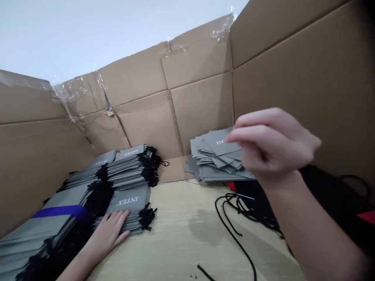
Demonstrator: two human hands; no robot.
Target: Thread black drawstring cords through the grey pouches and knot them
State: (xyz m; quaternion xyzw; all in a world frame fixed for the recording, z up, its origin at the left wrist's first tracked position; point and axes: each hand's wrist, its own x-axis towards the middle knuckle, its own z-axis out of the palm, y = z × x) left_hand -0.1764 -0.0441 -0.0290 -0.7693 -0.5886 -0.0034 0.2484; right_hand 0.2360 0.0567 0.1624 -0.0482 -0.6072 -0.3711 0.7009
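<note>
Table [187,234], gray pouches [129,201] under left hand [109,230]

Grey drawstring bags [129,201] printed INTEX in white are laid in flat stacks, with black cords [148,217] bunched at their ends. One stack [43,228] is bound by a purple band [58,212]. A looser pile [216,156] is heaped askew nearby.

On my feed, corrugated cardboard sheets [199,105] rise behind a pale wood-grain tabletop [175,249], their seams patched with clear packing tape [224,29], and black cloth with red edging [331,191] sits off to the right
</note>
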